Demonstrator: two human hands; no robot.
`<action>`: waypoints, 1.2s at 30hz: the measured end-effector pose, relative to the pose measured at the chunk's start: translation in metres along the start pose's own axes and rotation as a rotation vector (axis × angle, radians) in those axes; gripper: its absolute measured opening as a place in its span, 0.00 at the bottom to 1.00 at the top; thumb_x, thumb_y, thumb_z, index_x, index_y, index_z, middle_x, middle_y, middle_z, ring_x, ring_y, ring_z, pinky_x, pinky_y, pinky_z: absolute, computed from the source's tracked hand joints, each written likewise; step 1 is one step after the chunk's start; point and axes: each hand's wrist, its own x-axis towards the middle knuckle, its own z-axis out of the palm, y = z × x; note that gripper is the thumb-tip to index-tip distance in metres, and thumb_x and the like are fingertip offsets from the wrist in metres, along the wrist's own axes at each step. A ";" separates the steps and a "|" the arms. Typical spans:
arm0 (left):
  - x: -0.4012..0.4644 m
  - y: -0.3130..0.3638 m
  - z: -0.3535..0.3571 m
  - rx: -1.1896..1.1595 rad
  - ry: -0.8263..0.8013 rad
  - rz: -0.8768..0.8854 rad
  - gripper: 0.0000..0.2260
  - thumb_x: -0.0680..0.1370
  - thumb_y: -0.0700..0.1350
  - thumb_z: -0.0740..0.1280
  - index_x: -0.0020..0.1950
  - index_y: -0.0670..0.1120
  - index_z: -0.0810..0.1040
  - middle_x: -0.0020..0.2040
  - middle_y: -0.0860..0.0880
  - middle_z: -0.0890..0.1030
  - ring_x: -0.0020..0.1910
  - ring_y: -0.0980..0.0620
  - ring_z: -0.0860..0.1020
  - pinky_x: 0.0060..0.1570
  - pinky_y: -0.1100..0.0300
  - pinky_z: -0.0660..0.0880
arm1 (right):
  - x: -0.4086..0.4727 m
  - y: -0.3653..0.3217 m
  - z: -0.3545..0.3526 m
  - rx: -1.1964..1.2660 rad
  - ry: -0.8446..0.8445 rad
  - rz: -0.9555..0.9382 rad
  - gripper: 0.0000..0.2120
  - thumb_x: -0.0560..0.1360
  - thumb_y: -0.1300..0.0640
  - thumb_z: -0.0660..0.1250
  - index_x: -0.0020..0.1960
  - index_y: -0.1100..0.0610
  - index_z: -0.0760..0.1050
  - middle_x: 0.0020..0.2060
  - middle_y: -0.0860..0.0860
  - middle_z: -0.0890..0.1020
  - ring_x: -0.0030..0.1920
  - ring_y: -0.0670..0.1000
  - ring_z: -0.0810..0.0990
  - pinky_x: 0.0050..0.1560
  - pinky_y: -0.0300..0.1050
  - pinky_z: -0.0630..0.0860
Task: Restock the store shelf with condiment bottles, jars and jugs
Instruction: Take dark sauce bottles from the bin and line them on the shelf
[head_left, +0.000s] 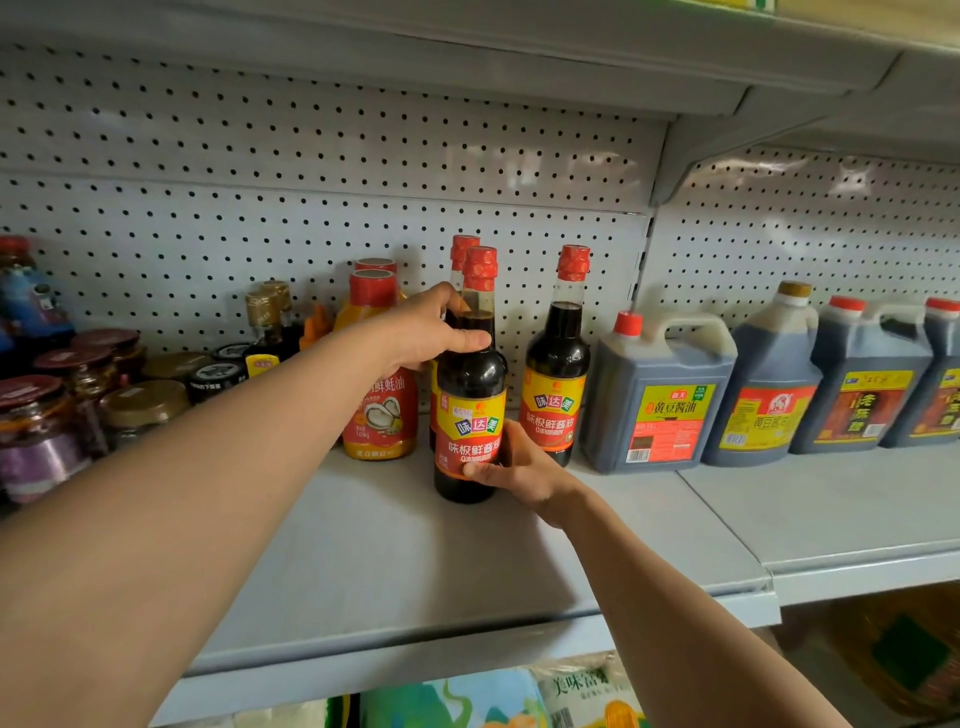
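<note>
Both hands held one soy sauce bottle (470, 395) upright on the shelf (467, 561): the left hand (431, 332) curled round its shoulder, the right hand (519, 467) round its base. It seemed mid-placement; next it likely needed sliding back beside the matching bottle (558, 374), then letting go.

Grey metal shelf (467, 561) with white pegboard back (311, 171); upper shelf (467, 57) overhead far. Bracket (675, 171) at right joins a second bay (831, 499). Even, soft light. Packaged goods (519, 696) below, near.
</note>
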 end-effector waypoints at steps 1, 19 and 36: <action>0.001 -0.001 0.000 0.010 0.008 -0.003 0.19 0.74 0.51 0.74 0.61 0.50 0.71 0.68 0.46 0.70 0.63 0.48 0.70 0.61 0.45 0.74 | 0.002 0.000 0.001 -0.006 0.004 -0.005 0.40 0.71 0.56 0.79 0.75 0.54 0.59 0.66 0.51 0.76 0.67 0.53 0.76 0.71 0.57 0.71; -0.021 0.005 0.017 0.057 0.174 -0.012 0.25 0.78 0.51 0.70 0.72 0.49 0.66 0.70 0.45 0.70 0.61 0.46 0.72 0.59 0.49 0.75 | -0.017 0.001 0.026 -0.206 0.222 -0.076 0.32 0.78 0.51 0.71 0.78 0.53 0.63 0.70 0.48 0.75 0.68 0.49 0.74 0.66 0.45 0.71; -0.019 -0.007 0.030 0.013 0.254 0.020 0.23 0.79 0.53 0.68 0.72 0.51 0.66 0.69 0.46 0.72 0.64 0.44 0.73 0.57 0.52 0.74 | -0.023 0.010 0.030 -0.350 0.319 -0.124 0.29 0.79 0.47 0.69 0.76 0.52 0.66 0.66 0.46 0.78 0.64 0.46 0.77 0.64 0.43 0.74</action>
